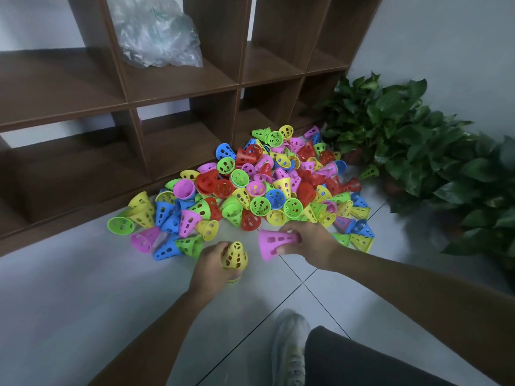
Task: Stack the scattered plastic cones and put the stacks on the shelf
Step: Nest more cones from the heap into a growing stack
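A heap of perforated plastic cones (259, 188) in several colours lies on the tiled floor in front of a dark brown shelf (178, 87). My left hand (211, 263) grips a short stack of cones (234, 260) with a yellow one on top, narrow end up, near the heap's front edge. To its right, my right hand (309, 240) holds a pink cone (274, 242) by its narrow end, lying sideways with the wide mouth facing left toward the stack. A small gap separates the pink cone from the stack.
A crumpled clear plastic bag (158, 32) fills one upper shelf compartment. Leafy green potted plants (418, 151) line the wall at the right. My shoe (289, 346) and dark trouser leg are at the bottom centre on the grey tiles.
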A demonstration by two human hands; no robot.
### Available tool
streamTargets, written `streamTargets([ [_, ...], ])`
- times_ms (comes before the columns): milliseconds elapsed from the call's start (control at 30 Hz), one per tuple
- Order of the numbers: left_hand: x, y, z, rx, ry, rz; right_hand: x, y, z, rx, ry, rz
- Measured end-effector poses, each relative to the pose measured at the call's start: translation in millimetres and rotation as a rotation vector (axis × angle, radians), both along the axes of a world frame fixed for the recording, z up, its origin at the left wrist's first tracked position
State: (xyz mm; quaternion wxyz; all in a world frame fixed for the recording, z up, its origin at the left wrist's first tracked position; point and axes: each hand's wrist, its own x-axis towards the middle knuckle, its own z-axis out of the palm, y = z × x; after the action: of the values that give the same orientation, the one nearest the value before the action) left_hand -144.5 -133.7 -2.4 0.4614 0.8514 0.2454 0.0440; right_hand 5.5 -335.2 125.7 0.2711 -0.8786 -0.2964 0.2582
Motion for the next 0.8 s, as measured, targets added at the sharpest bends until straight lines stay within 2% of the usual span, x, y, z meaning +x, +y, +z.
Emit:
streamTargets([
  [133,-8,5,-5,0.047,-0.012,-0.026,-1,5,-3,0.037,-0.024,-0.027],
  [367,-20,31,10,0.149,0.036,-0.103,-15,40,3,-0.087,-0.177,0.105],
  [700,-36,90,62,0.351,0.140,-0.309,-38,65,-7,-0.259,-0.279,0.344],
  [800,-39,100,83,0.427,0.178,-0.378,-47,71,-14,-0.265,-0.295,0.351],
])
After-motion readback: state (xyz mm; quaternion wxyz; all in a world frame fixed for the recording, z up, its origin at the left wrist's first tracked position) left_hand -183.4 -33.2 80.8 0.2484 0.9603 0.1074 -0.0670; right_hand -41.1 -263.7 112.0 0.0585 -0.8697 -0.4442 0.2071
